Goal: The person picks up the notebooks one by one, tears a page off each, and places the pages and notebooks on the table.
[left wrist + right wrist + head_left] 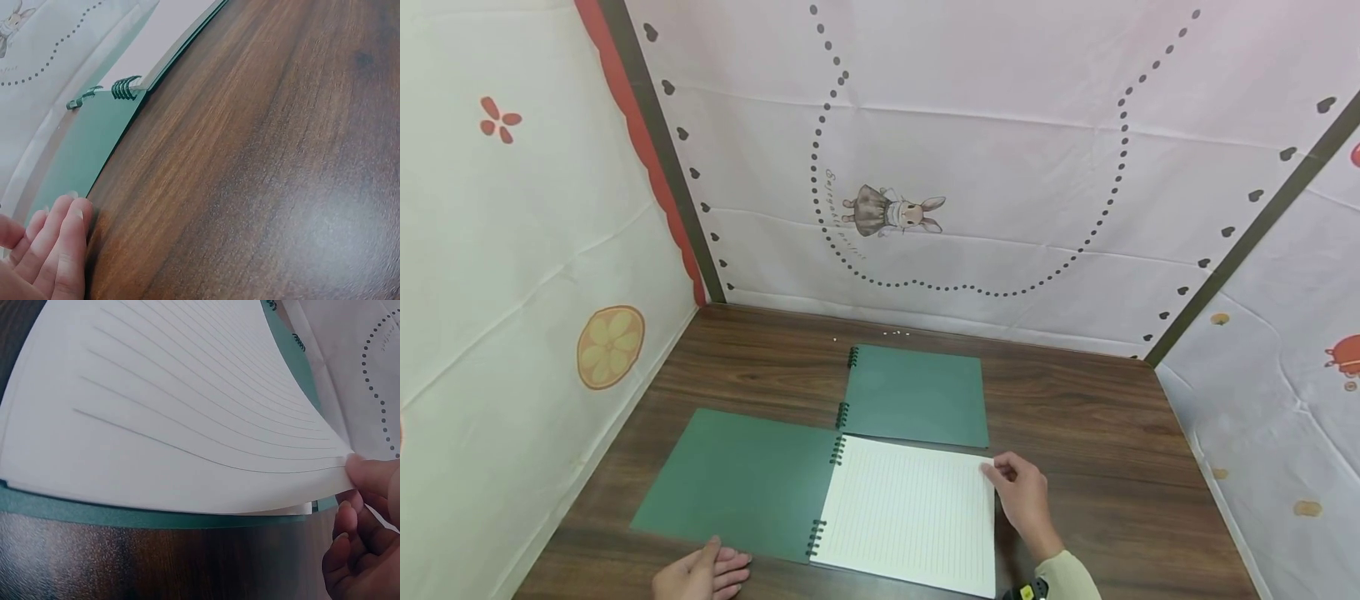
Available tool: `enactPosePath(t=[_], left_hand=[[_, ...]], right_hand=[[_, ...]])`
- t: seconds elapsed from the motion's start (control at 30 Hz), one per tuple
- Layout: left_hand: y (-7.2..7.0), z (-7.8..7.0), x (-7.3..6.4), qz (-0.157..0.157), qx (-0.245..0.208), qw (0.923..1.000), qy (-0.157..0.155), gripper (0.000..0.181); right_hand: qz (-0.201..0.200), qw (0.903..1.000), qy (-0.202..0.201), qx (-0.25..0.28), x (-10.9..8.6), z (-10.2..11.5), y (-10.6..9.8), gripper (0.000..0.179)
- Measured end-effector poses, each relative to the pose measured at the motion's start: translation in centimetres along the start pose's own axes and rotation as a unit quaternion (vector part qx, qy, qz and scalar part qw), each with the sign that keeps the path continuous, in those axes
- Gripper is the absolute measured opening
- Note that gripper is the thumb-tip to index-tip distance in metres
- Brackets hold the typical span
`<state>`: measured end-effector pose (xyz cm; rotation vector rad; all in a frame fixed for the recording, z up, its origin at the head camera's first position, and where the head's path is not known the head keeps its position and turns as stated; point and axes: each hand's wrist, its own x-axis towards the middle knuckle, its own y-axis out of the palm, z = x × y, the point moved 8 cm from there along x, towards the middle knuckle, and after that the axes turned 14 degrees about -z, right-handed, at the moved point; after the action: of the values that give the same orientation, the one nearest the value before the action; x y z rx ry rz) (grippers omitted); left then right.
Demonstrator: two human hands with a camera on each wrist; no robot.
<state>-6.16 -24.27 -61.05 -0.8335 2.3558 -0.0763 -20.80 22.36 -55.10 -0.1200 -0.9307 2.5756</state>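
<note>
An open spiral notebook lies on the table, its green cover (745, 483) folded out to the left and a white lined page (910, 517) facing up on the right. My right hand (1026, 504) pinches the far right corner of the top page between thumb and fingers. In the right wrist view that corner of the lined page (206, 434) bends up off the sheets beneath. At the near edge of the cover is my left hand (700, 573), fingers loosely extended; in the left wrist view its fingertips meet the green cover (94, 140).
Just beyond the open notebook lies a second green spiral notebook (917, 396), closed. Several tiny white bits (895, 333) are scattered near the back of the brown wooden table (1112, 483). Printed cloth walls (1000, 183) enclose the table at the back and both sides.
</note>
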Motion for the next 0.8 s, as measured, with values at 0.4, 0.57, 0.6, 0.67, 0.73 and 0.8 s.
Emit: enactPosePath(t=[0.4,0.57,0.6,0.67,0.73,0.8], left_hand=[[0.9,-1.9,-1.0,-0.016,0.05,0.9964,0.066,0.052],[2.5,-4.2,-2.0,0.003,0.055,0.9931,0.104,0.049],[2.9,-4.7,-2.2,0.008,0.055,0.9922,0.112,0.048],[3.8,-5.7,-2.6,0.018,0.055,0.9893,0.134,0.046],[4.7,-6.8,-3.0,0.029,0.062,0.9845,0.162,0.043],[5.7,-7.7,-3.5,0.043,0.074,0.9769,0.196,0.035]], right_hand=[[0.005,0.9999,-0.009,-0.006,0.0,0.0,0.0,0.013],[-0.011,0.9996,-0.025,-0.01,0.0,0.2,-0.4,0.016],[-0.013,0.9995,-0.028,-0.01,-0.1,0.3,-0.5,0.017],[-0.014,0.9994,-0.032,-0.008,-0.1,0.3,-0.6,0.016],[-0.013,0.9993,-0.035,-0.005,-0.2,0.3,-0.6,0.016],[-0.011,0.9993,-0.036,-0.003,-0.3,0.4,-0.6,0.017]])
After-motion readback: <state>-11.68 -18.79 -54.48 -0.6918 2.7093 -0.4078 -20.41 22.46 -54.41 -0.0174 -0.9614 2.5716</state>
